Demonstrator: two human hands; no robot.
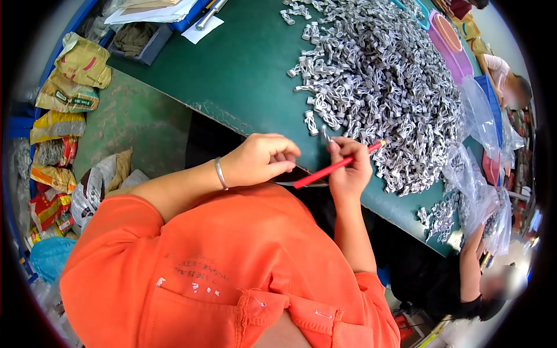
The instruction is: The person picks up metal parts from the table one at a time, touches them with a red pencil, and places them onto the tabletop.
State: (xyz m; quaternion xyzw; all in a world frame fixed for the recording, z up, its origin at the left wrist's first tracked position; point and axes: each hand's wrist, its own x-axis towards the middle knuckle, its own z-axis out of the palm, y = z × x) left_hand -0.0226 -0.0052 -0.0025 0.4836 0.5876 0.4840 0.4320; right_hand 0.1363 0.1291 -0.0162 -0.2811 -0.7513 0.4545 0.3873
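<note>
My left hand (262,159), with a silver bangle on its wrist, is just off the table's front edge. Its fingers are curled towards the thumb, and nothing shows in them. To its right, my right hand (351,168) grips a slim red tool (325,174) with a yellowish tip pointing up and right. A small metal piece (325,134) shows at the fingertips of that same hand. Beyond lies a large pile of grey metal pieces (389,75) on the green table (232,64). One loose piece (311,123) rests near the pile's edge.
A smaller heap (440,217) lies at the right by clear plastic bags (473,180). A grey bin (141,43) and papers (154,11) are at the upper left. Sacks (72,93) line the left side. A person in black (435,278) and another person (505,78) are at the right.
</note>
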